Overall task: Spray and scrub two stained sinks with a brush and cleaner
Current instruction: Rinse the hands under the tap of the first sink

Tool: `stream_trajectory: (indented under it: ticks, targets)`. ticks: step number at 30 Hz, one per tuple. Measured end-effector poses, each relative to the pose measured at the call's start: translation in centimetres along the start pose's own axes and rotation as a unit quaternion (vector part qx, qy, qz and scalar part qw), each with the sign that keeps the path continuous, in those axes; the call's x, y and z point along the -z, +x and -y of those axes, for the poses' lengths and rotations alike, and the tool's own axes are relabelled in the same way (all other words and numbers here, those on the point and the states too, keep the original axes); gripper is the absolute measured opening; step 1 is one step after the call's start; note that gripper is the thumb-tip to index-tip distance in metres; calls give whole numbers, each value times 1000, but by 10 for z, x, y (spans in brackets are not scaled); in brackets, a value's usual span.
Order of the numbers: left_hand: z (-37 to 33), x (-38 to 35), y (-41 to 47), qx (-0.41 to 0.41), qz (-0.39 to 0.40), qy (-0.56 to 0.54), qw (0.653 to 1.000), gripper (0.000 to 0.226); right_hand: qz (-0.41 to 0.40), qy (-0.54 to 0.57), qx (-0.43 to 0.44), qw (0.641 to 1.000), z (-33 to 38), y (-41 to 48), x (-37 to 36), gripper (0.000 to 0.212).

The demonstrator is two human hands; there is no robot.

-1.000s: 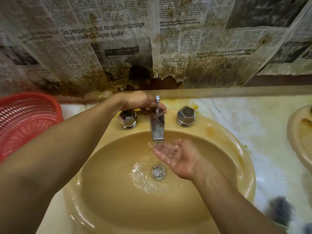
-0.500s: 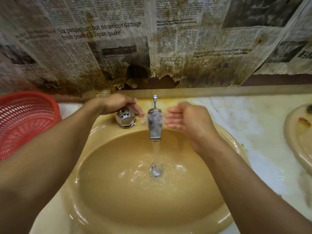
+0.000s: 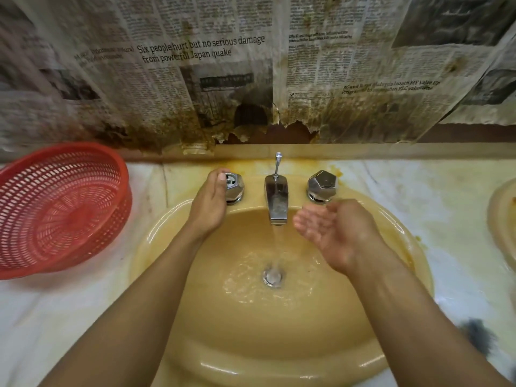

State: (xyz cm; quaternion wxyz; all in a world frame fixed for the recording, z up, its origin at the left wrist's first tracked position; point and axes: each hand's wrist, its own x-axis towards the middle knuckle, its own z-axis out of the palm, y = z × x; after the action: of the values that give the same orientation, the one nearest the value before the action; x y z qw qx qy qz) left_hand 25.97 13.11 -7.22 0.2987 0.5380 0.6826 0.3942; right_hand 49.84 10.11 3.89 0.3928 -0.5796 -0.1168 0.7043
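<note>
- Left hand (image 3: 210, 202) grips the faceted chrome knob (image 3: 235, 188), left of the spout (image 3: 276, 202).
- Right hand (image 3: 332, 233) loosely cupped, palm up, holding nothing, just beside the running water.
- Sink (image 3: 279, 344): glossy tan oval, wet round the drain (image 3: 273, 277).
- Red plastic mesh basket (image 3: 64, 208) at left.

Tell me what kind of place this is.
Likely a shared washroom: a yellow sink with a running faucet, set in a stained counter, and a second basin at the right edge.
</note>
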Motion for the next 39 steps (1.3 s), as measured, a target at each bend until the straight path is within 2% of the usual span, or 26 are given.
stream_trajectory:
  ticks: [3,5,7,10,14,16,19,22,30,33,36,39]
  targets:
    - [3,5,7,18,16,8,1000,48,95,-89,74,989,26,-9,-44,34]
    - [8,14,13,25,57,-11,998,50,155,-167,81,970,32,-10,-76,37]
    - [14,23,11,4,91,38,995,55,174,-201,84,960,34,-8,-93,39]
    - [29,38,-6,-82,118,220,965,60,129,-221,113,960,30,0,-80,36]
    - [50,49,-14,-120,150,328,925,81,-66,-146,155,975,1,14,-27,28]
    - [49,46,-13,-120,148,349,917,82,-102,-100,90,986,-22,25,-5,28]
    - [44,41,-12,-126,144,389,901,76,-13,6,-101,995,-50,38,0,39]
    - [41,40,-8,-122,137,421,888,77,53,122,-183,974,-60,43,-10,42]
    - [40,33,-39,-111,122,446,880,69,46,55,-137,988,-58,-2,-2,42]
    - [40,32,-44,-114,120,448,878,69,99,41,-89,990,-47,-23,-38,36]
    - [34,33,-34,-106,130,454,875,73,160,-28,-13,987,-24,-27,-90,36]
    - [31,36,-28,-105,144,454,873,76,172,-66,25,983,-8,-22,-120,37]
